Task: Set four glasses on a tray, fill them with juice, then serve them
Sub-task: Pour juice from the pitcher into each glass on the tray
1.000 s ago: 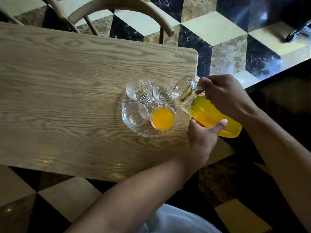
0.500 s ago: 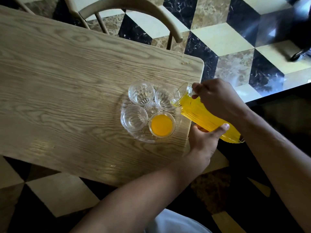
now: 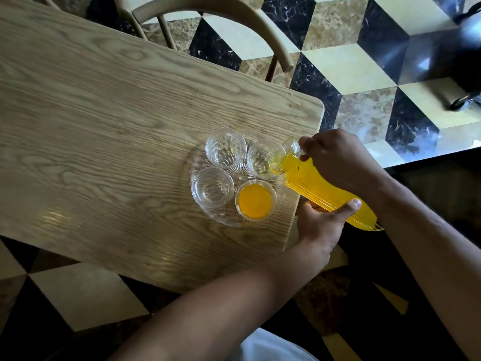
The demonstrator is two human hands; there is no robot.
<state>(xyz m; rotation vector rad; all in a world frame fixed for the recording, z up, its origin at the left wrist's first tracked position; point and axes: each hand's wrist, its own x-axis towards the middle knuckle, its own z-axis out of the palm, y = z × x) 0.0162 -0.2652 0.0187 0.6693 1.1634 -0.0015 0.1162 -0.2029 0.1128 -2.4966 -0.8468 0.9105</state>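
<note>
A round clear glass tray [image 3: 221, 220] sits near the right end of the wooden table [image 3: 104, 126] and carries several glasses. The near right glass [image 3: 256, 200] is full of orange juice. The far right glass [image 3: 261, 160] has a little liquid at its bottom, while the far left glass [image 3: 226, 148] and the near left glass [image 3: 212, 188] are empty. A ribbed glass jug [image 3: 320, 186] of orange juice is tilted, its spout over the far right glass. My right hand [image 3: 338, 157] grips the jug near its neck. My left hand [image 3: 324, 225] supports its body from below.
A wooden chair [image 3: 216, 14] stands at the far side of the table. The tray lies close to the table's right edge [image 3: 294, 230]. The patterned tiled floor [image 3: 364, 74] surrounds the table, with a dark object [image 3: 466, 61] at the far right.
The jug has tipped further toward the far right glass and juice has run up to its spout. Both hands kept their hold and shifted slightly with it.
</note>
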